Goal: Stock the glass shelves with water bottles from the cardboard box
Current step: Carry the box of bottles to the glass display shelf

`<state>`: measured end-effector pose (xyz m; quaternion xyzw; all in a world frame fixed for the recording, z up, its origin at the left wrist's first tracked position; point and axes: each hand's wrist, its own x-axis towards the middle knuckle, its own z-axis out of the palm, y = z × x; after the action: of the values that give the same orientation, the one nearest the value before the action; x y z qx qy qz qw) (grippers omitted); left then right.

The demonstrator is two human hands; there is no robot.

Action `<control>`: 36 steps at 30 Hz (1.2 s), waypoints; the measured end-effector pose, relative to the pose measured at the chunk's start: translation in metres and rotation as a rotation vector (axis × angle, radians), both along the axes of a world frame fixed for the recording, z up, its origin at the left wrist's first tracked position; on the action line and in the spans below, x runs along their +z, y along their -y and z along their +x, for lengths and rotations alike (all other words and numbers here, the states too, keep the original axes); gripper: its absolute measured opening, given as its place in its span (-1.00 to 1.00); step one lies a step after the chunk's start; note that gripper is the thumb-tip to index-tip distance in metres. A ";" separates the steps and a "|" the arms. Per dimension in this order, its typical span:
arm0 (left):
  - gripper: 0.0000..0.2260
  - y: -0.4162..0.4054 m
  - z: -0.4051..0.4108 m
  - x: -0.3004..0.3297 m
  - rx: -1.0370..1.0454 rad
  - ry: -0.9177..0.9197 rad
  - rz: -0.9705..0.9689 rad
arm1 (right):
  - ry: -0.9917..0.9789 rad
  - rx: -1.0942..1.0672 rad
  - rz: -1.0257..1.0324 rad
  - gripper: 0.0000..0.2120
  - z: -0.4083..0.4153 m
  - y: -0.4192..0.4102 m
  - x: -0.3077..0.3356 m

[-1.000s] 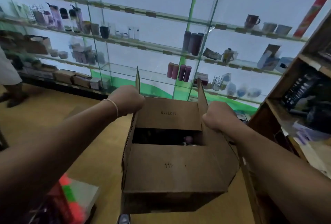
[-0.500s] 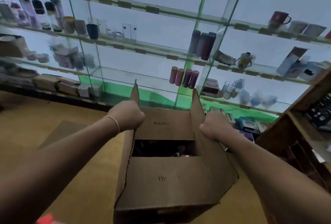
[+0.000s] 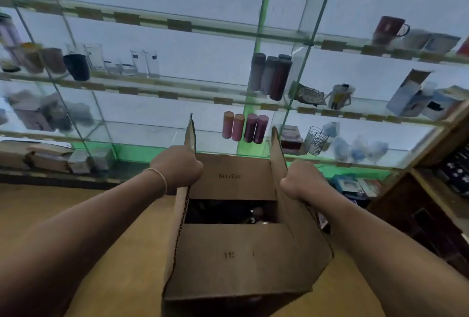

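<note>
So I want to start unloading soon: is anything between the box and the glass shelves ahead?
Nothing visible. The left hand and right hand grip the side flaps of the cardboard box, carried facing the glass shelves. Only bare floor shows between them. The near flap partly covers the opening.

Shop interior: glass shelves point(image 3: 177, 25) across frame with price-label strips, stocked with bottles point(image 3: 245, 130), mugs point(image 3: 388, 30), boxed goods point(image 3: 411, 98).
</note>
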<state>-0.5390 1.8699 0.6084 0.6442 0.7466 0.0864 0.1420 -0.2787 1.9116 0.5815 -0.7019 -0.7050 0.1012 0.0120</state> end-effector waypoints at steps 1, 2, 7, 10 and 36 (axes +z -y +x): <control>-0.80 -0.020 0.003 -0.006 -0.011 0.011 -0.011 | 0.003 -0.007 -0.008 -0.86 0.004 -0.018 -0.007; -0.79 -0.041 0.008 -0.014 -0.030 0.009 -0.021 | 0.004 -0.013 -0.016 -0.85 0.008 -0.036 -0.014; -0.78 -0.146 0.049 -0.041 -0.109 0.014 -0.145 | -0.008 -0.071 -0.087 -0.89 0.040 -0.128 -0.047; -0.80 -0.203 0.074 -0.042 -0.186 -0.046 -0.170 | -0.025 -0.147 -0.130 -0.95 0.061 -0.171 -0.056; -0.77 -0.442 0.258 -0.135 -1.155 -0.388 -0.260 | -0.384 -1.216 -0.277 -0.69 0.131 -0.185 -0.127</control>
<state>-0.2813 2.3115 0.4738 0.9254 0.2942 -0.2148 0.1048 -0.1474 2.0967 0.4543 -0.9399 -0.1480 0.2901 0.1023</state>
